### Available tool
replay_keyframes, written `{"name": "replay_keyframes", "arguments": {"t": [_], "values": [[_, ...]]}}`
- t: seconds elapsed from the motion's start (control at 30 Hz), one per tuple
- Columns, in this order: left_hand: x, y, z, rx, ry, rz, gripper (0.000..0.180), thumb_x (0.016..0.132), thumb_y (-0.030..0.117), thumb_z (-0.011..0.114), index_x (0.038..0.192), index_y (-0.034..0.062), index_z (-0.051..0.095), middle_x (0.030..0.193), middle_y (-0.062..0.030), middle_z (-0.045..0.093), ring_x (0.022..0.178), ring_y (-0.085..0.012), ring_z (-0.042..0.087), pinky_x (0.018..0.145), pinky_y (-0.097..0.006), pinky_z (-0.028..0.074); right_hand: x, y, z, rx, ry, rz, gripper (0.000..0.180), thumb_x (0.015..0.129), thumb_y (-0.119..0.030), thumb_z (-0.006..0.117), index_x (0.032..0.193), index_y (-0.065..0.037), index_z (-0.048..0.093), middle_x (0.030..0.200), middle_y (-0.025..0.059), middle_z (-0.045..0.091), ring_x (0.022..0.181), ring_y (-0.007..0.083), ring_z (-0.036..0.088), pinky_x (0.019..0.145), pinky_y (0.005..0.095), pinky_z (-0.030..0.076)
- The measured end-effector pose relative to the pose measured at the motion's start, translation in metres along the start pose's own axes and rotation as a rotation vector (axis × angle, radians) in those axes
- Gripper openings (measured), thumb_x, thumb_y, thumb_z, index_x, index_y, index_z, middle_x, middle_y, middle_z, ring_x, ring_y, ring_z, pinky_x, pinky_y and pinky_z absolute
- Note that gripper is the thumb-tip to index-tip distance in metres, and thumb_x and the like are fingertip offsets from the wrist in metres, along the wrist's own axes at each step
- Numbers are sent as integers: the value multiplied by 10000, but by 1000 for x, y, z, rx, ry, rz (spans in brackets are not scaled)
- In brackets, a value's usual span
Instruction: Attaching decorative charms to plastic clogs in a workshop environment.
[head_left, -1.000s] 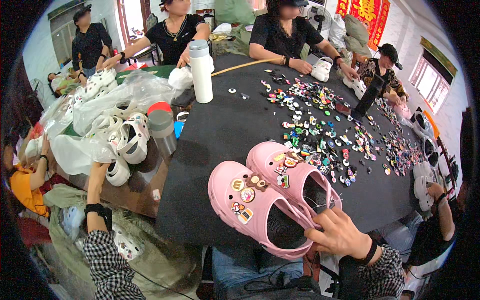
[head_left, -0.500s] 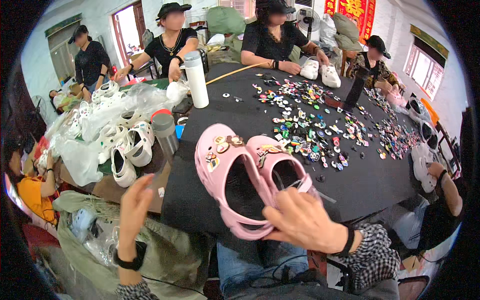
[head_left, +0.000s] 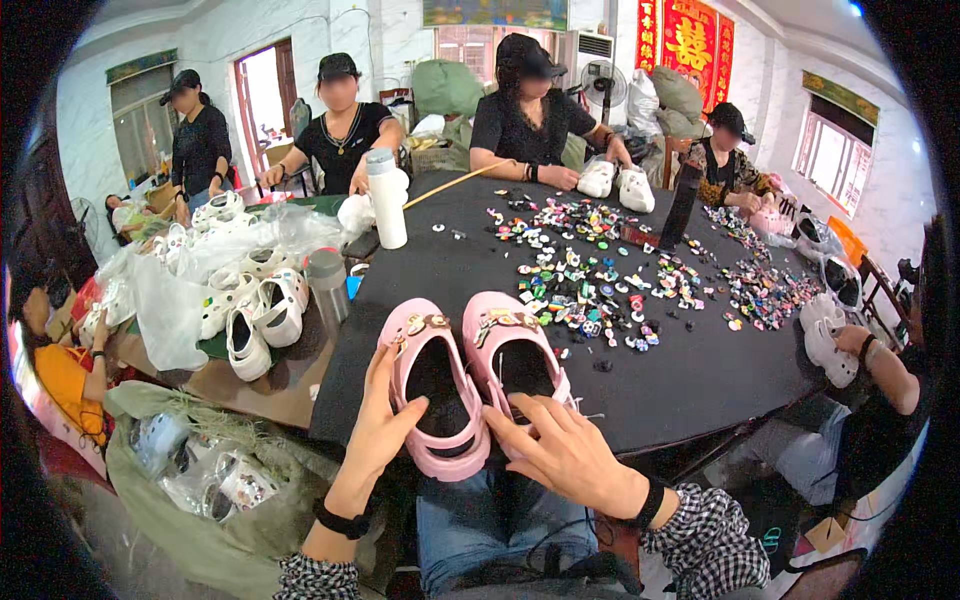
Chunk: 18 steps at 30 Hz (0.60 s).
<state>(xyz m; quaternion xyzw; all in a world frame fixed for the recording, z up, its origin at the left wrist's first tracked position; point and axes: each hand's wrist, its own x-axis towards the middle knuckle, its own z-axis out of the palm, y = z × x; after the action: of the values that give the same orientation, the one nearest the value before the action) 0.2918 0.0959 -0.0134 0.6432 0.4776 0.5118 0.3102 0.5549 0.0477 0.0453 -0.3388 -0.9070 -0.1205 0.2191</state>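
Note:
Two pink clogs lie side by side at the table's near edge, toes pointing away, with dark insoles and small decorative charms on their toes. Around the outer side of the left pink clog (head_left: 438, 378), my left hand (head_left: 375, 432) is closed, its thumb over the rim of the opening. My right hand (head_left: 575, 455) grips the heel part of the right pink clog (head_left: 525, 368), fingers bent over its edge. A thin clear strip sticks out beside that heel. Part of the right clog's heel is hidden under my fingers.
Many loose colourful shoe charms (head_left: 590, 285) spread over the black table (head_left: 430, 265). White bottle (head_left: 388, 205) and grey tumbler (head_left: 327, 285) stand left, near white clogs (head_left: 280, 310) and plastic bags. A green sack (head_left: 290, 500) sits below left. Several co-workers surround the table, some holding clogs.
My left hand has come in from the left and taken hold of the left clog. The clogs, earlier tilted in my right hand, now stand straighter and slightly apart.

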Motion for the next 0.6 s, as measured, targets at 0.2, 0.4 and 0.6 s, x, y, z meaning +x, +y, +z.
{"name": "replay_keyframes", "arguments": {"t": [0.2,0.4,0.6], "values": [[-16,33,-13,259,-137,144,840,710,-133,487,1507,18,270,1530,-225,293,1441,-330,281,1159,-339,254,-1,16,-3,-139,53,46,520,754,-104,645,1259,-34,545,1197,109,545,1132,242,560,803,332,532],[-36,52,6,318,-36,82,849,678,-169,390,1498,43,322,1531,-202,323,1425,-317,329,1132,-342,311,-3,-11,-15,-239,59,-119,320,768,-113,610,1073,-17,614,1159,133,592,1090,225,603,784,278,548],[-54,44,12,420,-13,268,823,683,-175,415,1484,-13,321,1517,-227,308,1414,-399,304,1144,-411,295,2,-18,-11,85,238,-248,346,769,-190,625,1081,-43,651,1196,115,590,1072,218,592,838,310,467]]}}
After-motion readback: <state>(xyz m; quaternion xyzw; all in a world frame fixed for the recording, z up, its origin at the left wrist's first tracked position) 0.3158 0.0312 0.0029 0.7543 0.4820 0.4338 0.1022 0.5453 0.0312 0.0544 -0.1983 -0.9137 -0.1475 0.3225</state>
